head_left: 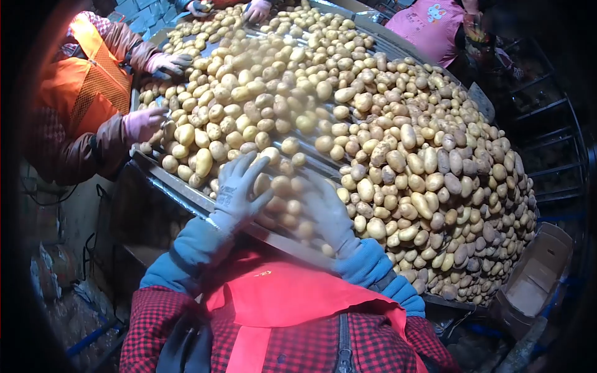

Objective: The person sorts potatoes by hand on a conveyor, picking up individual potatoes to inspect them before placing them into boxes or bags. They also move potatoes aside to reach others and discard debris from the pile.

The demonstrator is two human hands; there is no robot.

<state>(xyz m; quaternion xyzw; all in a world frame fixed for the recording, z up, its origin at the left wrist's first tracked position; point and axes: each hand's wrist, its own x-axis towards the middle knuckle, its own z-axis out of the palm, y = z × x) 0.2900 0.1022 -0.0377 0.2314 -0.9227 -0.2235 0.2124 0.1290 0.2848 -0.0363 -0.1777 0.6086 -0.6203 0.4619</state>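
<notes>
Both of my hands wear pale grey gloves and rest at the near edge of a table heaped with potatoes (429,161). My left hand (237,189) has its fingers spread upward over the near potatoes, with nothing gripped in it. To its right, my right hand (324,214) is blurred, stretched out beside the potatoes at the edge; its fingers look extended and hold nothing that I can make out. Several potatoes (286,202) lie between the two hands, partly smeared. The largest heap rises right of my right hand.
At the left, a person in an orange vest (87,74) has two gloved hands at the potatoes. Other gloved hands (256,11) reach in at the far edge. A person in pink (426,28) is at the upper right. An open box (535,273) stands at the lower right.
</notes>
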